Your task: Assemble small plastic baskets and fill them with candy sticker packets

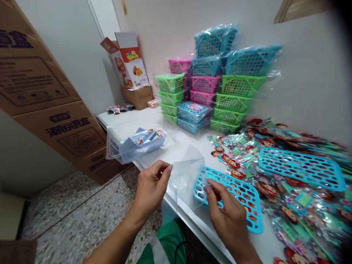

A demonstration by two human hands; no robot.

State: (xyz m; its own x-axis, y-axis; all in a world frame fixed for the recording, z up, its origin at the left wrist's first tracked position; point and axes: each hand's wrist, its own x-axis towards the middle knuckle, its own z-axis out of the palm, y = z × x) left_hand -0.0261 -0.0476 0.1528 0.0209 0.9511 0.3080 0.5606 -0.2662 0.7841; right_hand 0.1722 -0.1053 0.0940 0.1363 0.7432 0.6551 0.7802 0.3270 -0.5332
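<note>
My left hand (151, 187) pinches the edge of a clear plastic bag (187, 172) that stands open above the table's near edge. My right hand (226, 213) pinches the bag's other side and rests against a flat blue perforated basket (233, 194) lying on the white table (192, 216). The bag's mouth sits at the basket's left end. A second blue basket (301, 168) lies farther right on a heap of cartoon sticker packets (288, 205).
Wrapped stacks of green, pink and blue baskets (211, 88) stand against the wall. A clear bag with packets (137, 143) lies at the table's left end. Brown cartons (41, 84) lean at left over a speckled floor (82, 220). A small printed box (129, 62) sits behind.
</note>
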